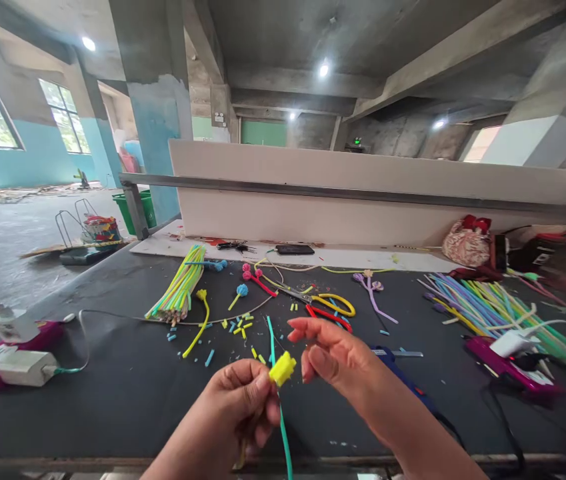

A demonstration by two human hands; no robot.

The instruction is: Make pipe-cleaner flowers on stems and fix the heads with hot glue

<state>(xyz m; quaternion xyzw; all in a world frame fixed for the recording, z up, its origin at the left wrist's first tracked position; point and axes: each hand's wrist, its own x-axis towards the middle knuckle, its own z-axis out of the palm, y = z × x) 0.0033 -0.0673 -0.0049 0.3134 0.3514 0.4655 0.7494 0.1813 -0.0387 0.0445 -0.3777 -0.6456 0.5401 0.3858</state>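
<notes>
My left hand (240,400) is closed in a pinch on a thin teal stem (283,427) topped with a small yellow foam flower (282,368). The stem runs up past the flower and down below my fingers. My right hand (330,353) hovers just right of the flower, fingers loosely spread and curled, holding nothing. Both hands are above the near edge of a dark table (127,387).
On the table lie a bundle of yellow-green sticks (179,291), scissors with yellow and red handles (330,307), cut foam bits (237,327), finished foam flowers (255,277), a pile of coloured sticks (493,307), a blue glue gun (397,370), power adapters (23,367) and a phone (295,249).
</notes>
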